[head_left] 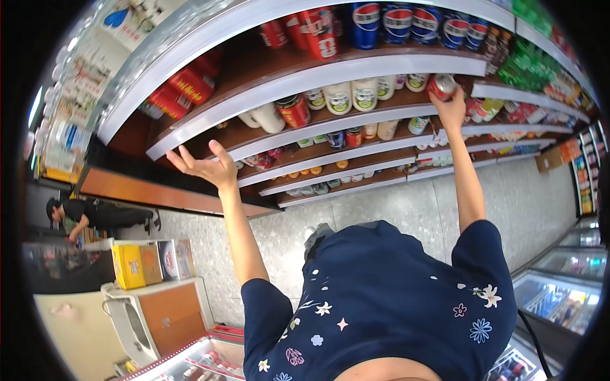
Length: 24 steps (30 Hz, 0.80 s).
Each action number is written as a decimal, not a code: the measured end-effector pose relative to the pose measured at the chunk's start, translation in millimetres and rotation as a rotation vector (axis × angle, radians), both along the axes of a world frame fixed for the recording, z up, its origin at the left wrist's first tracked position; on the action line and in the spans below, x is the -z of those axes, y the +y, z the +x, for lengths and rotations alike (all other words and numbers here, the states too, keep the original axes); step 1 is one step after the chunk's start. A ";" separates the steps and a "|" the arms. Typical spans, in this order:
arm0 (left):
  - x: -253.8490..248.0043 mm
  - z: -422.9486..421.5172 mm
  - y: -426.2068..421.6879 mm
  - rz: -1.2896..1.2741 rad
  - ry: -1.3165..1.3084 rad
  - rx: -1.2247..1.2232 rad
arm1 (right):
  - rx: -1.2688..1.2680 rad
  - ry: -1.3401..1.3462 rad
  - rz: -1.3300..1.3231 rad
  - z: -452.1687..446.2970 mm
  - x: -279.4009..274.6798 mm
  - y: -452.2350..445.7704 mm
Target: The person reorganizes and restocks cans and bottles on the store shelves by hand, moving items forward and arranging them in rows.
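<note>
My right hand (450,108) is wrapped round a red drink can (443,87), its silver top showing, at the front of a middle shelf (406,100). Left of that can stand several white bottles with green labels (338,98) and a dark red can (293,112). With fingers spread and nothing in them, my left hand (206,166) hovers by the left end of the shelf edge (190,141). On the shelf above are blue Pepsi cans (398,24) and red cans (319,35).
Lower shelves hold more cans and packets (352,136). Glass-fronted coolers (559,292) stand at lower right, and a lit display case (197,362) at lower left. Far left, a person (95,216) in dark clothes bends near a yellow box (130,265). Grey floor (381,203) lies below.
</note>
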<state>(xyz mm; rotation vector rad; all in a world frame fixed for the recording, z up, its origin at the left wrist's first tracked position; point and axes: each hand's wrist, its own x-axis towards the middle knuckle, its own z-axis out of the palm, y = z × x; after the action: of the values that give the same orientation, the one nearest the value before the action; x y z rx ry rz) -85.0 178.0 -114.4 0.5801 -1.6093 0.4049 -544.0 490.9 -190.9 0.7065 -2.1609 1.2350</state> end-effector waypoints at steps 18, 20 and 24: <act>-17.6 1.6 -82.0 0.053 -0.063 0.137 | -0.768 0.842 -0.058 264.5 -171.2 -135.0; -22.6 12.8 -97.3 0.058 -0.044 0.149 | -0.783 0.818 -0.056 274.0 -178.6 -178.9; -39.8 35.4 -131.5 0.089 -0.033 0.179 | -0.656 0.394 0.104 287.9 -188.9 -250.5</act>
<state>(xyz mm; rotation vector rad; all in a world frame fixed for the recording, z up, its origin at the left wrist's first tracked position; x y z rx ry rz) -49.6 46.5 -74.6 0.4937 -1.7014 0.2118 -256.1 240.4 -2.0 1.6424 -1.7197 1.1492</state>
